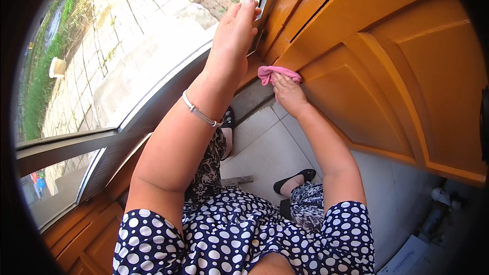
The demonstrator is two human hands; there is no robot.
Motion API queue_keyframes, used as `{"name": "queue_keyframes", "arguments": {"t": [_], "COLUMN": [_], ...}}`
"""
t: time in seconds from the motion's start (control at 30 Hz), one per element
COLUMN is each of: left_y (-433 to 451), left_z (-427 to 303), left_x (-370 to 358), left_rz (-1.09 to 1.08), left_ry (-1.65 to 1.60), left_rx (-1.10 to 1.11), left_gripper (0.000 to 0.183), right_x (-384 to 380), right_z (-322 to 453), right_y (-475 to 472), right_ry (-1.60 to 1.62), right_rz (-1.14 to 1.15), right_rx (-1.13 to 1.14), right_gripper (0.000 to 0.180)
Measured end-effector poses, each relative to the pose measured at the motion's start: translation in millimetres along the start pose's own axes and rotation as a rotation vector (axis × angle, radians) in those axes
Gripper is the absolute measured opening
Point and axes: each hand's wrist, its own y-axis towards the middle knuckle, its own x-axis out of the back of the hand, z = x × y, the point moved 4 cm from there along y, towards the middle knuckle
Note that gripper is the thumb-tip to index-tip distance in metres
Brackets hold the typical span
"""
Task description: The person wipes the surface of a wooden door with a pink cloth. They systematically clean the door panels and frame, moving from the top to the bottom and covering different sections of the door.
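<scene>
My right hand [288, 91] presses a pink cloth [280, 71] against the lower hinge-side corner of an orange wooden panelled door [355, 72]. The cloth is bunched beneath my fingers and partly hidden by them. Raised higher, my left hand [238, 21] is at the edge of a metal-framed screen door [252, 40], beside the wooden door frame [290, 11]. Its fingertips curl away from the camera, so whether they grip the edge cannot be told. A silver bangle [200, 114] circles my left wrist.
Pale floor tiles [263, 141] and a stone threshold [250, 99] lie below. A small wooden piece [238, 179] rests near my feet. Outside are paving, grass and a pale container [57, 67]. A white box bearing writing [407, 256] sits at the lower right.
</scene>
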Motion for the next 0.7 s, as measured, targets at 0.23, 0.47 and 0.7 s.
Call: {"name": "queue_keyframes", "arguments": {"t": [0.23, 0.47, 0.7], "left_y": [-6, -3, -1], "left_z": [-6, -3, 3], "left_x": [-13, -12, -5], "left_rz": [0.034, 0.002, 0.001], "left_ry": [0.015, -0.014, -0.02], "left_rx": [0.025, 0.042, 0.052], "left_gripper": [0.046, 0.044, 0.042], "right_x": [-57, -26, 102], "right_z": [37, 24, -37], "right_y": [20, 13, -20], "right_ry": [0.009, 0.0, -0.118], "right_rz": [0.286, 0.234, -0.174], "right_rx": [0.066, 0.03, -0.207], "right_gripper": [0.045, 0.042, 0.041]}}
